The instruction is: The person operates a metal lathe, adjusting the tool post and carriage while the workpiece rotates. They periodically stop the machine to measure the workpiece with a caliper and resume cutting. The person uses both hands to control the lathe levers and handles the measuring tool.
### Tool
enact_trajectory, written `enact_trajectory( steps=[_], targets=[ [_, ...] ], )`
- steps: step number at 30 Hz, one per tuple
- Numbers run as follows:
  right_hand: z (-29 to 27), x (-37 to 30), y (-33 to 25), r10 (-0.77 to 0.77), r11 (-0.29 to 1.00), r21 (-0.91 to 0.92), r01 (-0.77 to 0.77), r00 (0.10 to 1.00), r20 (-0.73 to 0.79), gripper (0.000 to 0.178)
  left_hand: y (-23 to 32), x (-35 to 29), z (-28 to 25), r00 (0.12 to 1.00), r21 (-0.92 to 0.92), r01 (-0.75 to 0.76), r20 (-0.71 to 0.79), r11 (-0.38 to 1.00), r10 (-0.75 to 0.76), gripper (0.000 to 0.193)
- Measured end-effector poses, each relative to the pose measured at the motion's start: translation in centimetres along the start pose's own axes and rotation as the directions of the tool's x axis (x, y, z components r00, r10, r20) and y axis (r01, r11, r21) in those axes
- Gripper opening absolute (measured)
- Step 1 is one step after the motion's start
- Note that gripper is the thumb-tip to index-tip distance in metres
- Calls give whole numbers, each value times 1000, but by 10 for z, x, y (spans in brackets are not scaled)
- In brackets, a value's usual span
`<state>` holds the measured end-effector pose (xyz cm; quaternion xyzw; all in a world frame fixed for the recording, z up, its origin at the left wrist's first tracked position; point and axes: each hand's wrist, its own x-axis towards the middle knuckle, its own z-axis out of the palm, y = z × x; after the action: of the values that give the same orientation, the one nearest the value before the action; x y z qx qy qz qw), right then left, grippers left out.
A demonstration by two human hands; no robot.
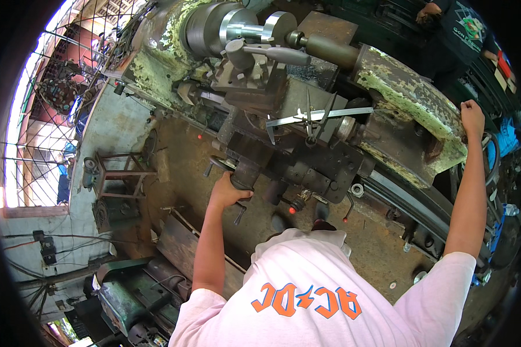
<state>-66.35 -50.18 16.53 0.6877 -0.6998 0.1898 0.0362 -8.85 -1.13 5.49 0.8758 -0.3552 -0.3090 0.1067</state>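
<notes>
My left hand [228,189] is closed on the rim of a handwheel [218,162] at the front of a metal lathe's carriage. At the right, my right hand [472,118] is curled closed beside the end of the worn green tailstock [411,95]; what its fingers hold, if anything, is hidden. A shiny turned workpiece [246,31] with thick round ends sits between the chuck [205,29] and the tailstock quill [330,51]. The tool post [243,66] with its lever handle stands in front of it. A vernier caliper [324,115] and a pair of dividers [309,118] lie on the carriage.
Red-knobbed levers [292,210] stick out at the lathe's front. Another person [460,34] stands behind the machine at the upper right. A metal stand [121,173] is by the left wall, and a green machine [130,295] is at the lower left.
</notes>
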Motion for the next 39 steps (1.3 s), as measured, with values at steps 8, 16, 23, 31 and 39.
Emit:
enact_trajectory(
  steps=[8,16,23,31,39],
  targets=[
    [0,-1,-1,27,1000,5,-27,1000,9,27,6,-6,6,997,116,18,-73,993,-9,101],
    [-2,-1,-1,36,999,25,-37,999,19,28,11,-12,14,988,145,11,-156,989,12,98],
    [0,0,0,13,1000,1,-13,1000,7,29,14,-17,21,971,184,0,-234,983,44,97],
    [3,4,6,-3,1000,-4,3,1000,23,28,14,-24,42,852,343,-53,-474,938,221,86],
    [-5,-7,-6,-15,1000,19,16,999,-36,27,-38,-90,173,976,16,-187,114,982,184,34]
  ],
)
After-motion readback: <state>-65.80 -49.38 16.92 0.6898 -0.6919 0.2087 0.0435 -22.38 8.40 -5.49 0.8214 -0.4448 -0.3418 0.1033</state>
